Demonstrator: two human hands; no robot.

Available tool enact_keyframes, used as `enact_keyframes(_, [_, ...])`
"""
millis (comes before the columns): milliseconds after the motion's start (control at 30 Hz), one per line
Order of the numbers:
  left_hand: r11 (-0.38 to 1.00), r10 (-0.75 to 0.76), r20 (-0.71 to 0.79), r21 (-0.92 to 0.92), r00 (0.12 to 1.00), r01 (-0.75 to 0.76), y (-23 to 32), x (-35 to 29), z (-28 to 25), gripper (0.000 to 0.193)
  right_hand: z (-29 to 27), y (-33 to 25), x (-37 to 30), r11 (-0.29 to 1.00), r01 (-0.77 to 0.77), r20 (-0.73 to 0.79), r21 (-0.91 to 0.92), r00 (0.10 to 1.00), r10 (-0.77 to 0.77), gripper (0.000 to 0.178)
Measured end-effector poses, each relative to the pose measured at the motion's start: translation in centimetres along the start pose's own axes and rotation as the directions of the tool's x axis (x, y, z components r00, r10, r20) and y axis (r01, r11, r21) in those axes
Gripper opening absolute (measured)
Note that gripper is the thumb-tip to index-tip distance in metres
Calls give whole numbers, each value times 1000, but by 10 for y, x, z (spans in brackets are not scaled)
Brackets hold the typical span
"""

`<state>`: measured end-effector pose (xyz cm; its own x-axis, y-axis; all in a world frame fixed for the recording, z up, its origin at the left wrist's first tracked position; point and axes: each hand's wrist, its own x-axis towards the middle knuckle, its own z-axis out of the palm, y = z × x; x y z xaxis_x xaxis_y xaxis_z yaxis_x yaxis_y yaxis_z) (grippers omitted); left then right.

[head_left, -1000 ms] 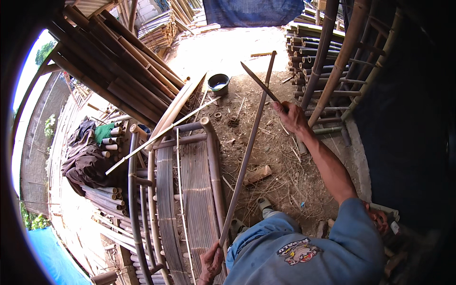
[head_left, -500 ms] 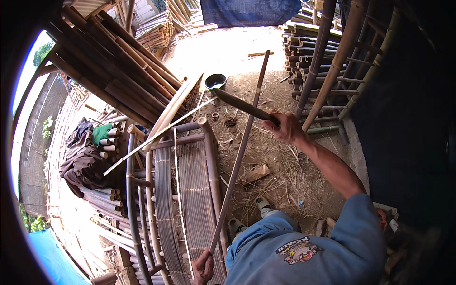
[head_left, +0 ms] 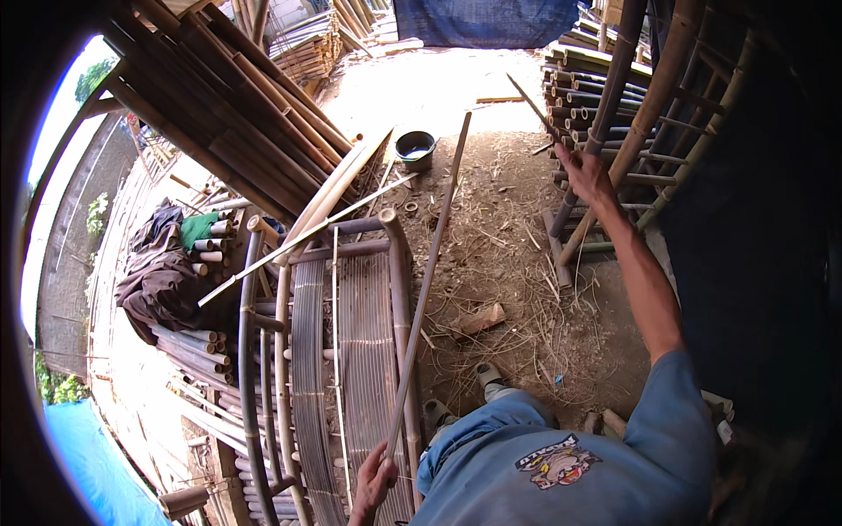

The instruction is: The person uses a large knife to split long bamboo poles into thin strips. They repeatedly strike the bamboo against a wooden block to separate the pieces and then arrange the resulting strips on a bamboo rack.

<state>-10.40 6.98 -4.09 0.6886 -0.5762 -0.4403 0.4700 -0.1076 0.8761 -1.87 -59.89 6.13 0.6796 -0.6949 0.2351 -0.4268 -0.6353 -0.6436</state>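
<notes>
The left hand [head_left: 375,478] is closed around the near end of a long bamboo strip [head_left: 424,289] slanting up over the slatted bamboo frame [head_left: 351,351]. Farther out, the right hand [head_left: 586,175] grips a raised blade [head_left: 529,103]; it probably pays to steady the strip firmly and strike away from the lower hand.

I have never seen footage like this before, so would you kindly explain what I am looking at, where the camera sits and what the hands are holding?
There is no machine here: a person works with bare hands, and one wide fisheye camera on their head looks down, so straight edges bend near the rim. The left hand, at the bottom, grips the near end of a long thin bamboo pole that runs up across the picture. The right hand, raised on an outstretched arm, holds a long dark blade. Beside the pole lies a curved bamboo frame with slatted panels. On the dirt ground are a small dark bucket, a block of wood and scattered shavings. Bamboo poles are stacked at the upper left.
</notes>
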Motion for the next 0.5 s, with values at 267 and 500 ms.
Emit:
enact_keyframes(267, [998, 57, 19, 14, 998, -57, 131, 151, 83, 37, 117, -115, -185, 862, 494, 262, 112, 822, -506, 64])
enact_keyframes(500, [954, 103, -58, 288, 993, -82, 127, 161, 87, 30, 146, -124, -225, 774, 616, 259, 145, 732, -631, 61])
